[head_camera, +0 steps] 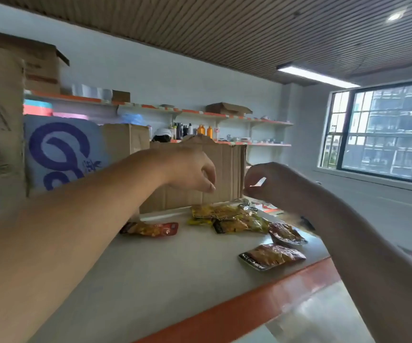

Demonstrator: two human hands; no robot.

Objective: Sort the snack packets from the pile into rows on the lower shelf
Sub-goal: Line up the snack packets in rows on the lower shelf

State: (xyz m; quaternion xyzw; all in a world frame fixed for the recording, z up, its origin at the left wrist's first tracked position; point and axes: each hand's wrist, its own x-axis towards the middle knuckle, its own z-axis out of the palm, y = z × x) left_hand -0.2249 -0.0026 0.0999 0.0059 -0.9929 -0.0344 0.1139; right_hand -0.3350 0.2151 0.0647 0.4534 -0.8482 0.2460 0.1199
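Nearest, two brown packets (271, 256) lie apart on the shelf (163, 280) at four o'clock, and a red packet (150, 229) at nine. Beyond, the yellow pile (227, 217) lies unsorted, so I judge that most of the work is left. Above it the left hand (190, 169) hangs loosely curled and empty. The right hand (269, 181) is curled; I cannot tell whether it pinches anything.

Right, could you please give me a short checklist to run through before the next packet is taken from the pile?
1. Left hand free: ok. It hovers with its fingers loosely curled and holds nothing.
2. Right hand free: cannot tell. A bright sliver shows between its curled fingers.
3. Pile in reach: ok. The yellow packets lie heaped just below both hands, in front of the cardboard box.
4. Rows formed: not ok. The red packet, the far brown packet and the near brown packet lie apart, with no clear row.
5. Space on the shelf: ok. There is bare surface in front of the packets.
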